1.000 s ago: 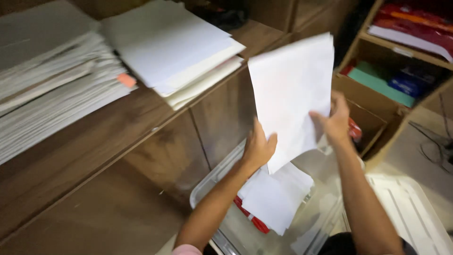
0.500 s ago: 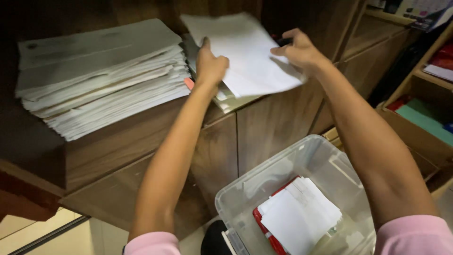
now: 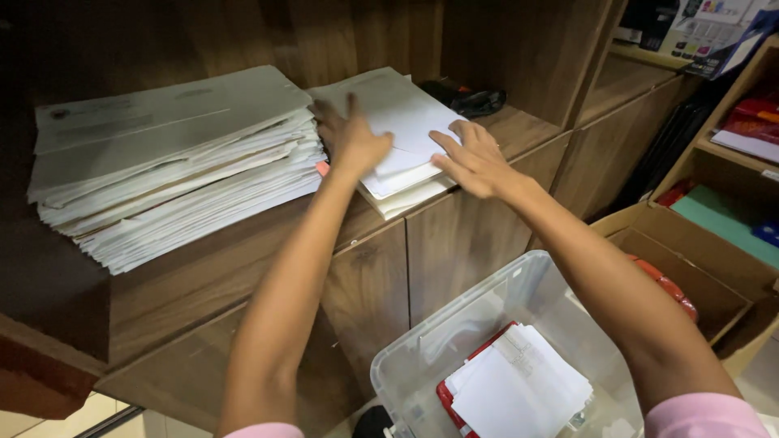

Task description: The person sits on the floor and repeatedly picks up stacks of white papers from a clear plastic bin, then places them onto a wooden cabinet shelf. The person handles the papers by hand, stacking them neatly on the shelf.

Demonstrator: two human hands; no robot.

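My left hand (image 3: 355, 139) lies flat with fingers spread on a small stack of white paper sheets (image 3: 403, 113) resting on a wooden shelf (image 3: 203, 268). My right hand (image 3: 475, 160) is open too, its fingertips touching the near right edge of the same stack. Neither hand grips anything. A taller pile of white papers and envelopes (image 3: 170, 162) sits just left of the small stack.
Below stands a clear plastic bin (image 3: 454, 324) holding white sheets (image 3: 519, 385) over something red. A dark object (image 3: 471, 99) lies on the shelf behind the stack. An open cardboard box (image 3: 690, 259) and shelves with coloured paper (image 3: 730, 211) are on the right.
Both hands carried a sheaf of white sheets up from over the bin, laid it on the small shelf stack and let go. The fingers are now spread flat on it.
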